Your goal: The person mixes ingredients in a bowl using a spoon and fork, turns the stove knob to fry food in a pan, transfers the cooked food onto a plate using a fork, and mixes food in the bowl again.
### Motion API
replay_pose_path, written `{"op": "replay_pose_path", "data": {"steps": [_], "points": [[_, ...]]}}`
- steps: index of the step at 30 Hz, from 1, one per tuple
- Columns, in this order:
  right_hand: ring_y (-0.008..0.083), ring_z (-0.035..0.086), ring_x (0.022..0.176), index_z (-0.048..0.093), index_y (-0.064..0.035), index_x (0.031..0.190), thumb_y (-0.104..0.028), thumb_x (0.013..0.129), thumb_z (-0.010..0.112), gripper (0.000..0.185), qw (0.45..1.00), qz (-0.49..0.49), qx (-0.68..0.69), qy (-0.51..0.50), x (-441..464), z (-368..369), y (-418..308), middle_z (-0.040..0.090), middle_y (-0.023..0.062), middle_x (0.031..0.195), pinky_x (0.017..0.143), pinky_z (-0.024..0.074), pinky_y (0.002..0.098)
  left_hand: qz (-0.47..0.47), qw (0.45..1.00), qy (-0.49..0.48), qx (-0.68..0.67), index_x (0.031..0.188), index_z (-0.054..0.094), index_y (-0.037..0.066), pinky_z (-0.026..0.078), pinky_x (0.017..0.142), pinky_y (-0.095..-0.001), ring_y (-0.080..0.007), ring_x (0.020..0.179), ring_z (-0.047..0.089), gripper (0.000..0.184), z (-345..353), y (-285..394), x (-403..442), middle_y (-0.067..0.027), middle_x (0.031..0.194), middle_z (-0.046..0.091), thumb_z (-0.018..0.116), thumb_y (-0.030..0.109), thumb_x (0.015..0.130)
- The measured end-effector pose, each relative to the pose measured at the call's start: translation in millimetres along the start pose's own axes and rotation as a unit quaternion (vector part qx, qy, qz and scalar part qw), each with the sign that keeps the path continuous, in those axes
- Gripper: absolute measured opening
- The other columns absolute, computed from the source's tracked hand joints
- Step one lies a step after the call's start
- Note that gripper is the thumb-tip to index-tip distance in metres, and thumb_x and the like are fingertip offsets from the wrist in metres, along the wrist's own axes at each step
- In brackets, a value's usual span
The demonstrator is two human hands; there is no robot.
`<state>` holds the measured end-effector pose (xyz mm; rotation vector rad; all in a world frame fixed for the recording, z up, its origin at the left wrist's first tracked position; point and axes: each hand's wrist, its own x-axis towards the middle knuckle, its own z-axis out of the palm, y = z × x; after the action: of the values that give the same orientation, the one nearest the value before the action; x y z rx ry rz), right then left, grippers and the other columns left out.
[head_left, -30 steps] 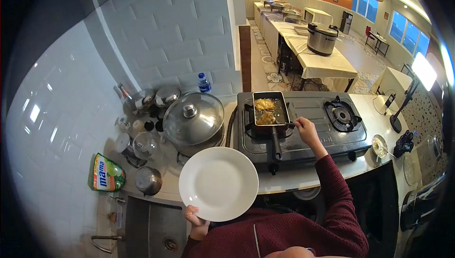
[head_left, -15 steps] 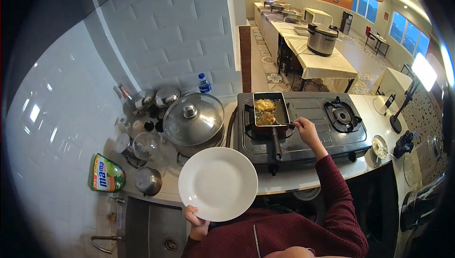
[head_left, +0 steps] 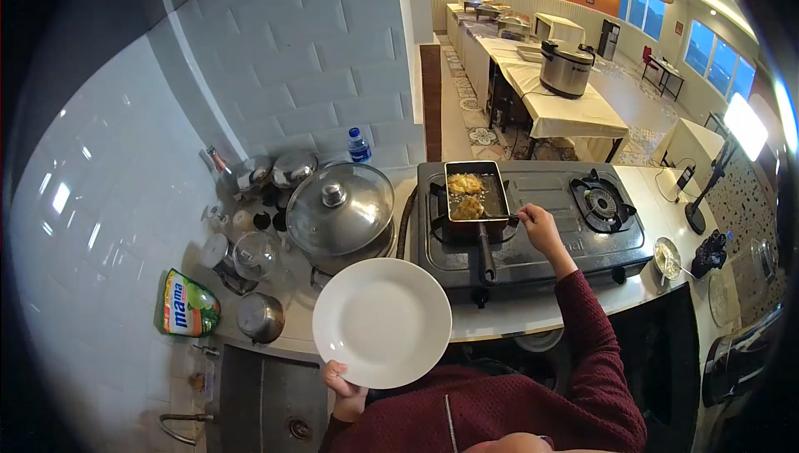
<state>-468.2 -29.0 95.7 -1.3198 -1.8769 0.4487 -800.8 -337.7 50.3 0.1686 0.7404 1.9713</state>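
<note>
Two golden-brown, irregular fried pieces [head_left: 464, 183] are lying one behind the other in a rectangular dark pan with a pale rim [head_left: 495, 189], with glossy liquid showing around them. The pan is resting over the left burner of a black two-burner gas stove [head_left: 545, 187], its black handle pointing toward the person.

The right hand [head_left: 541, 228] is gripping a slim dark utensil [head_left: 502, 218] in a narrow hold; the utensil is reaching over the near right corner of the pan. Contact between its tip and the nearer piece cannot be determined.

The left hand [head_left: 343, 385] is holding a round white plate [head_left: 383, 324] by its near edge, the thumb lying on the rim. The plate is facing up, left of the pan handle and in front of the counter.

A wide metal pot with a domed glass lid [head_left: 341, 212] is standing left of the stove. Behind it, a small blue-labelled plastic bottle [head_left: 359, 147] is standing by the tiled wall. Farther left, a green-and-white pouch [head_left: 188, 305] is leaning beside a small metal cup [head_left: 260, 318].
</note>
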Motion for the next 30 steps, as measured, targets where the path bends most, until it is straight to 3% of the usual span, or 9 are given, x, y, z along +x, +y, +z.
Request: {"op": "replay_pose_path", "data": {"steps": [1,7,10,16,19,26,30], "points": [[0.0228,0.053,0.062,0.057,0.0004,0.083,-0.013,0.081,0.054,0.013,1.000,-0.017,-0.002,0.011,0.8,1.5,2.7,0.054,0.0141,0.067,0.059,0.0410,0.0309,-0.005,1.000,-0.016,-0.003,0.107,0.048,-0.003,0.046,0.077,-0.0330,-0.0244,0.087,0.055,0.053,4.8,1.1,-1.5,-0.0123,0.096,0.054,0.042,0.012,0.056],[0.0242,0.054,0.062,0.057,0.0008,0.083,-0.012,0.081,0.054,0.013,1.000,0.000,0.000,0.015,5.0,-1.0,-0.7,0.055,0.0149,0.066,0.059,0.0413,0.0319,-0.011,1.000,-0.009,-0.015,0.108,0.046,-0.004,0.047,0.076,-0.0341,-0.0265,0.086,0.055,0.056,6.4,0.4,-2.2,-0.0136,0.096,0.054,0.042,0.014,0.055],[0.0338,0.058,0.078,0.059,-0.0009,0.084,-0.015,0.081,0.054,0.015,0.999,0.030,-0.020,-0.015,7.7,-3.2,-2.3,0.060,0.0174,0.080,0.067,0.0443,0.0377,0.000,1.000,0.010,-0.015,0.108,0.046,-0.005,0.047,0.076,-0.0347,-0.0280,0.086,0.056,0.058,12.2,0.3,-4.4,-0.0146,0.095,0.055,0.043,0.015,0.054],[0.0337,0.058,0.078,0.058,-0.0004,0.084,-0.015,0.081,0.054,0.016,0.999,0.024,-0.016,-0.021,6.2,-4.7,-4.7,0.060,0.0174,0.080,0.067,0.0443,0.0375,-0.011,1.000,-0.007,-0.009,0.110,0.046,-0.002,0.047,0.077,-0.0345,-0.0264,0.087,0.055,0.057,5.0,0.3,-4.2,-0.0125,0.097,0.054,0.043,0.013,0.055],[0.0246,0.054,0.062,0.057,0.0003,0.083,-0.012,0.081,0.054,0.012,1.000,-0.024,-0.008,0.010,5.5,-0.6,1.7,0.055,0.0149,0.067,0.059,0.0413,0.0319,-0.008,1.000,0.010,-0.003,0.109,0.046,-0.004,0.047,0.078,-0.0351,-0.0272,0.087,0.055,0.057,-1.8,-1.0,-1.9,-0.0137,0.097,0.055,0.043,0.014,0.055],[0.0255,0.054,0.063,0.057,-0.0002,0.084,-0.012,0.081,0.054,0.012,1.000,-0.022,-0.006,0.011,3.7,-1.1,0.9,0.055,0.0154,0.068,0.059,0.0411,0.0325,-0.009,0.999,-0.027,-0.017,0.110,0.045,-0.005,0.047,0.079,-0.0356,-0.0278,0.089,0.055,0.059,3.1,-1.3,-3.4,-0.0148,0.097,0.054,0.043,0.016,0.055],[0.0263,0.054,0.063,0.057,-0.0003,0.084,-0.012,0.080,0.055,0.012,1.000,-0.014,-0.009,0.006,3.6,-2.4,-1.4,0.055,0.0156,0.068,0.059,0.0411,0.0327,0.003,1.000,-0.011,-0.002,0.103,0.050,-0.001,0.047,0.074,-0.0311,-0.0221,0.084,0.055,0.048,1.7,-3.4,-3.4,-0.0099,0.093,0.055,0.042,0.013,0.058]]}}
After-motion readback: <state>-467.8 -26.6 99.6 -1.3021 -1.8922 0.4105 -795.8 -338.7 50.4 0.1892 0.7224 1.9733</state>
